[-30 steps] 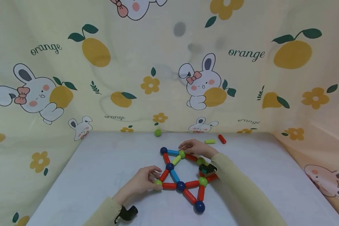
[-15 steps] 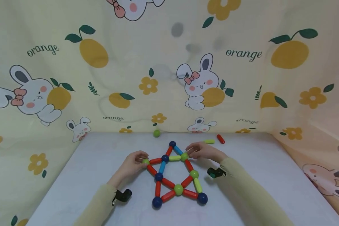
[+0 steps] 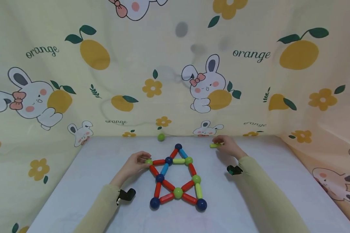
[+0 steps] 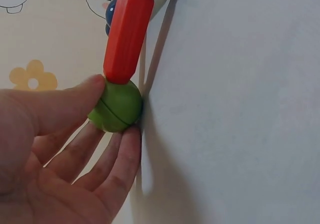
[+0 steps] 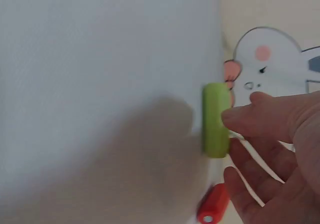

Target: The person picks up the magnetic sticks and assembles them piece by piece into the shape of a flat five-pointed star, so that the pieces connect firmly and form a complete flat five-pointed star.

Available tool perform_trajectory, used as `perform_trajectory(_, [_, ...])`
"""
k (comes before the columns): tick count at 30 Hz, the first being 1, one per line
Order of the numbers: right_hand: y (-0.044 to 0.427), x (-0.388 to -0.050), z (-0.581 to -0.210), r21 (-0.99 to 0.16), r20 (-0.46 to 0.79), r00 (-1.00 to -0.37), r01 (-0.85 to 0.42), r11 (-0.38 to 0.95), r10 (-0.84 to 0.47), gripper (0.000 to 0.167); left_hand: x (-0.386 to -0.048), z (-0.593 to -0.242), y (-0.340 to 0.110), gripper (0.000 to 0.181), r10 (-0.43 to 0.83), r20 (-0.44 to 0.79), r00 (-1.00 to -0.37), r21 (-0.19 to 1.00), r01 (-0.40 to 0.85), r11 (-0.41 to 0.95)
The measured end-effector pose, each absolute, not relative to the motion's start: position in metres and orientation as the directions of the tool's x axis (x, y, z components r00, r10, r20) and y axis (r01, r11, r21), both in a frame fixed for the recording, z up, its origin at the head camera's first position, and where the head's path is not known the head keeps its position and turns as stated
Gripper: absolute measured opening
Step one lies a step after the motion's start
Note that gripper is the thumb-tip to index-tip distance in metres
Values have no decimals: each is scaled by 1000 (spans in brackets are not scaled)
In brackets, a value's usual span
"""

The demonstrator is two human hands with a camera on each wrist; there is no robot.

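A flat frame of red, blue and lime magnetic rods joined by navy and green balls lies on the table, with a green ball (image 3: 178, 193) low in its middle. At its left corner, my left hand (image 3: 134, 164) pinches a green ball (image 4: 117, 106) between thumb and fingers; a red rod (image 4: 129, 33) extends from that ball. My right hand (image 3: 228, 146) is over a loose lime rod (image 5: 216, 120) at the back. Its thumb overlaps the rod's edge and its fingers are loosely bent beside it, apparently not gripping. A loose red rod (image 5: 214, 204) lies near those fingers, hidden in the head view.
A loose green ball (image 3: 161, 137) sits at the table's back edge, against the printed cloth backdrop (image 3: 151, 48). The white table (image 3: 236, 207) extends around the frame. A small black device (image 3: 126, 194) is worn at each wrist.
The rod frame has turned clockwise, its left corner swinging away from me with my left hand on it. My right hand has left the frame and moved right and back to the lime rod.
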State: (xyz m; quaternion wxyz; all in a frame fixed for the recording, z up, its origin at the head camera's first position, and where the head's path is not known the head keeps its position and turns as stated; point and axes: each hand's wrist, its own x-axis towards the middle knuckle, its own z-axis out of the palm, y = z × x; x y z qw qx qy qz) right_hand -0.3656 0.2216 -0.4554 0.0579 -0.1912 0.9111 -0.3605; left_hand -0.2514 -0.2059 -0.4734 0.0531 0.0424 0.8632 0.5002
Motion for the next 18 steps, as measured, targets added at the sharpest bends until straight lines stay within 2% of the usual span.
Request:
perform_trajectory(7, [220, -368, -469, -657, 5, -944, -251, 710, -329, 35, -252, -475, -205, 34, 121, -51, -991, 873, 15, 488])
perform_trajectory(13, [215, -364, -474, -652, 1, -930, -280, 705, -368, 33, -252, -475, -203, 34, 125, -48, -991, 877, 19, 480])
perform_trajectory(18, [203, -349, -471, -653, 21, -893, -353, 670, -450, 33, -251, -475, -205, 34, 127, -47, -991, 874, 21, 485])
